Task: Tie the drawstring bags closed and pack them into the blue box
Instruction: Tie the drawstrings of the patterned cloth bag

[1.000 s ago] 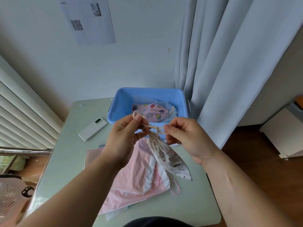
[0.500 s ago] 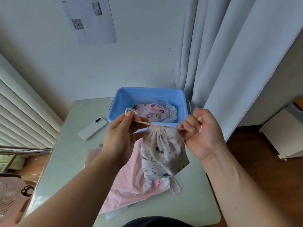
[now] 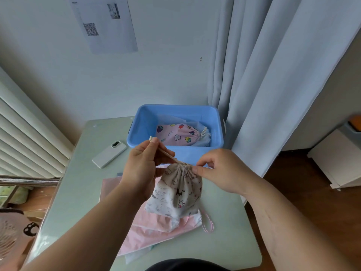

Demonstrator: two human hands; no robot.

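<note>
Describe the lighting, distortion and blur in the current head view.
Head view: soft, even daylight, no hard shadows; wide-angle distortion bows the grey curtain and white slatted blinds at the edges; a faint sheen on the pale green table near its left edge; the left hand, right hand and cream animal-print drawstring bag look sharp, no evident motion blur.

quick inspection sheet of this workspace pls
surface: pale green table, partly under bags
job's things: white printed bag held above table, neck cinched; pink printed bag closed, inside blue box; pink bags flat on table
clutter: phone left of box
hands: left hand pinches drawstring; right hand pinches bag's neck
cables: nothing seen
surroundings: curtain, blinds, QR sheet on wall
</note>
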